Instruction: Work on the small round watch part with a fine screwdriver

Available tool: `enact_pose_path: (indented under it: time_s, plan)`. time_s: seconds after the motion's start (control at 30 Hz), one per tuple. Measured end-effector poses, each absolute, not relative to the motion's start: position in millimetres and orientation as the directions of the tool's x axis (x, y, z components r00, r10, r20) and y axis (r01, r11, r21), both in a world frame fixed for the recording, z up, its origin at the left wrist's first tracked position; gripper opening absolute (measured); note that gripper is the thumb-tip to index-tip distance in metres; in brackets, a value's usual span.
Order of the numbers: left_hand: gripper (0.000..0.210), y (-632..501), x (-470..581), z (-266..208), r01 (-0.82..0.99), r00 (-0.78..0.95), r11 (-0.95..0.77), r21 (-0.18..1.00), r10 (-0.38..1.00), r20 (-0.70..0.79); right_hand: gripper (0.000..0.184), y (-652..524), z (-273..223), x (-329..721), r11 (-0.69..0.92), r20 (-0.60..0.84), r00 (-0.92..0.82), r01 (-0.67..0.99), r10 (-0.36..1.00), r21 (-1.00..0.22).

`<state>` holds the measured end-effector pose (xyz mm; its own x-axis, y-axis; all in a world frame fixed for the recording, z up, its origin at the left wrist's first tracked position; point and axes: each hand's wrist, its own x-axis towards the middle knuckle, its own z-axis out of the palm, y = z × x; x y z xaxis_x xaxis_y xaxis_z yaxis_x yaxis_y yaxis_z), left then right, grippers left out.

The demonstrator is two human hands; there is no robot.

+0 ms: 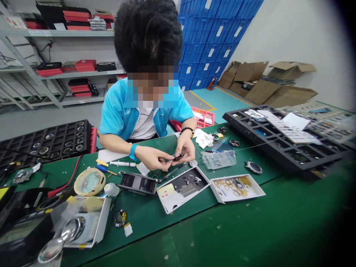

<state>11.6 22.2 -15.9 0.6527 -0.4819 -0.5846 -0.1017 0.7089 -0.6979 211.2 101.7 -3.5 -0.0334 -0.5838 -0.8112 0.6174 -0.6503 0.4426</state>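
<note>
**A:** What sits on the green worktop [278, 222]?

**B:** Far right, a big black tray [280, 142]. In the middle, a shallow white tray [182, 187] of small bits. Near left, a round circuit board [120, 218].

**A:** And the hands?

**B:** The wearer's own hands are out of view, so I cannot tell how their fingers stand. Across the worktop, a co-worker's left-side hand [151, 156] and right-side hand [185, 147] meet, fingers pinched on a small dark part [178, 157], just beyond the white tray.

**A:** Handling advice?

**B:** I'd judge a light pinch by its edges best, kept low over the worktop.
</note>
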Motion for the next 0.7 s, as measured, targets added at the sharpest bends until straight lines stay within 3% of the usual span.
enact_pose_path:
  time_s: [0.1,0.3,0.37,0.53,0.6,0.7]
  plan:
    - [0.016,24,11,-15,-0.071,0.650,0.756,-0.651,-0.460,-0.605,0.031,101,-3,211,-0.639,-0.820,-0.010,0.632,-0.572,0.438]
    - [0.007,30,10,-18,0.029,0.657,0.756,-0.654,-0.508,-0.557,0.023,101,-6,210,-0.624,-0.755,0.040,0.535,-0.655,0.570]
    - [0.007,33,11,-24,0.121,0.643,0.827,-0.548,-0.486,-0.592,0.022,102,-8,211,-0.616,-0.751,0.042,0.543,-0.659,0.571]
    - [0.020,38,15,-33,0.467,0.601,0.877,-0.112,-0.408,-0.687,0.023,106,-15,214,-0.591,-0.680,0.020,0.477,-0.733,0.651]
    - [0.021,39,17,-31,0.499,0.615,0.866,-0.026,-0.375,-0.693,0.026,108,-17,216,-0.573,-0.636,0.006,0.428,-0.772,0.699]
    - [0.022,39,18,-28,0.510,0.613,0.860,0.006,-0.358,-0.704,0.028,111,-20,218,-0.554,-0.594,-0.017,0.380,-0.804,0.740]
